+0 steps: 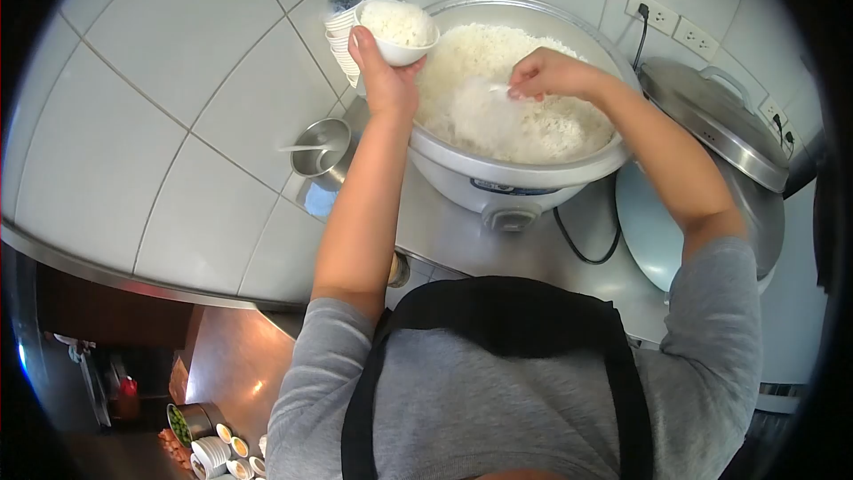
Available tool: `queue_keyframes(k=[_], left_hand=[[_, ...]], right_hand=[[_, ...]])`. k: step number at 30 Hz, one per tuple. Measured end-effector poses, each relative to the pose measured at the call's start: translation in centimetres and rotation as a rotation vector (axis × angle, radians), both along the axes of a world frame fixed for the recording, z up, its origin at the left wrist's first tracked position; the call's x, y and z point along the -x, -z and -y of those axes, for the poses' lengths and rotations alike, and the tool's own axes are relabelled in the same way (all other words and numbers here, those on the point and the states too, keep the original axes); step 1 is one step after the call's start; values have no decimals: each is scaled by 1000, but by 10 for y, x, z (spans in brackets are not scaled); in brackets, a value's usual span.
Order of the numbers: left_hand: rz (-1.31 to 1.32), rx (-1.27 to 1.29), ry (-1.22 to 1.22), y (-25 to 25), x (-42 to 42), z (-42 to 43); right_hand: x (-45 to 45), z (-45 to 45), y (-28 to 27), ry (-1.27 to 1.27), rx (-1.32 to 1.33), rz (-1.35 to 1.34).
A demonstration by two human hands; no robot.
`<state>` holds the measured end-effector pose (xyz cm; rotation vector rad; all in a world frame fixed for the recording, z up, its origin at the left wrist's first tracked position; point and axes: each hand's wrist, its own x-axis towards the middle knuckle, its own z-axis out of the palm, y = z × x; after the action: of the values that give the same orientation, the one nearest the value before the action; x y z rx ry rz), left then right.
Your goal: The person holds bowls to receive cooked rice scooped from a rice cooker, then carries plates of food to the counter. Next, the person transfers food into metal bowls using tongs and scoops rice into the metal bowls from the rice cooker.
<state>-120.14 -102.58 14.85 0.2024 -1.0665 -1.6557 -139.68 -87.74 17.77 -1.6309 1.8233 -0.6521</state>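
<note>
Near wall tiles [258, 107], a bowl [404, 54] rests in left hand [388, 80].

A steel pot [330, 167] stands by wall tiles [227, 102], with seemingly halved eggs [239, 447] lower left.

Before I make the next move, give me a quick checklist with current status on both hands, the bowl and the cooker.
1. Left hand supporting the white bowl: ok, fingers and palm around its outside.
2. Rice inside that bowl: ok, mounded, none seen spilling.
3. Right hand gripping the pale utensil: ok, fingers closed on its handle.
4. Load on the utensil: cannot tell, its far end is blurred.
5. Cooker uncovered, rice within reach: ok, the right hand is over it.
6. Gap between left hand and bowl stack: cannot tell from this one view.
</note>
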Motion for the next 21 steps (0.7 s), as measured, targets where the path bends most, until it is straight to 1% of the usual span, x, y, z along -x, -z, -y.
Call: queue_keyframes(k=[2, 5, 7, 9, 10, 11, 12, 13, 14, 16, 19, 21], left_hand=[[27, 11, 183, 0, -4, 6], [183, -35, 424, 0, 4, 11], [274, -40, 433, -4, 20, 2], [332, -73, 409, -8, 35, -10], [344, -104, 382, -12, 41, -16], [354, -135, 352, -15, 46, -20], [352, -151, 379, -16, 48, -21], [351, -168, 403, -15, 48, -20], [349, -184, 427, -14, 48, -19], [312, -184, 508, -10, 45, -14], [280, -172, 559, -6, 43, -9], [268, -170, 533, -9, 44, -11]], right_hand=[[29, -7, -8, 82, 70, 63], [39, -12, -27, 322, 349, -19], [27, -13, -38, 364, 423, -192], [12, -11, -34, 413, 491, -383], [2, -11, -26, 381, 537, -470], [-6, -9, -11, 369, 647, -515], [-13, -5, 8, 354, 754, -559], [-23, -5, 16, 336, 861, -601], [-27, -9, 18, 335, 802, -581], [-36, -20, 4, 332, 690, -540], [-3, -21, -47, 308, 578, -708], [-16, -27, -68, 296, 617, -766]])
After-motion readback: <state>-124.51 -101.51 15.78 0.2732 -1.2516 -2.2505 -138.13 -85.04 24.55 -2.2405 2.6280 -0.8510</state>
